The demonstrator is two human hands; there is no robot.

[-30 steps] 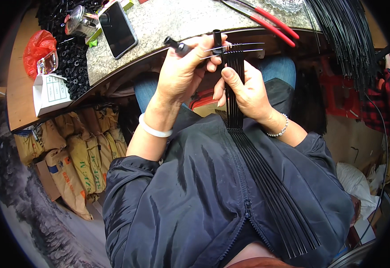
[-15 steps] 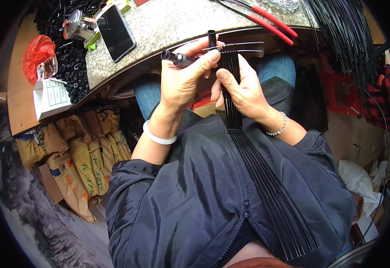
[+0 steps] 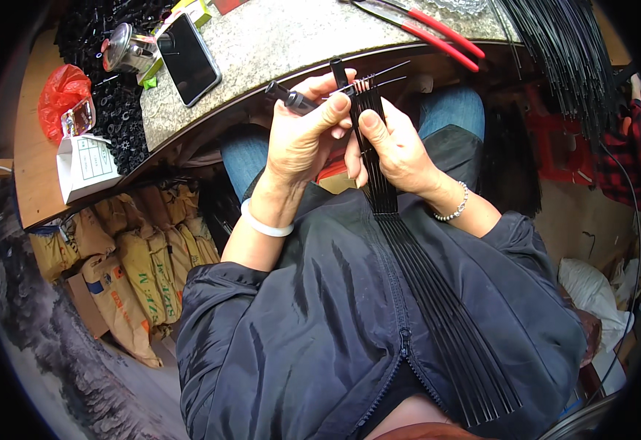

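My left hand (image 3: 298,143) is closed, with a black plastic tube (image 3: 291,97) tucked between its fingers. Its thumb and forefinger pinch near a second, upright black tube (image 3: 339,72), right beside the rib ends. My right hand (image 3: 403,152) grips a flat row of thin black metal ribs (image 3: 452,315), which look like umbrella ribs; they run down over my dark jacket, their lower ends fanned out. Two thin wires (image 3: 392,72) stick out to the right at the top ends of the ribs. How the wires join the ribs and the tube is partly hidden by my fingers.
Ahead lies a stone-topped table (image 3: 262,48) bearing a phone (image 3: 188,59), red-handled pliers (image 3: 438,37) and a metal-lidded jar (image 3: 124,50). Small black parts (image 3: 119,110) heap at left, by a white box (image 3: 86,167). Many black ribs (image 3: 555,59) hang over the right edge.
The upright tube and the rib tops have shifted slightly left and tilted. The wires now slant up to the right, and less of their length shows. Both hands keep their hold.
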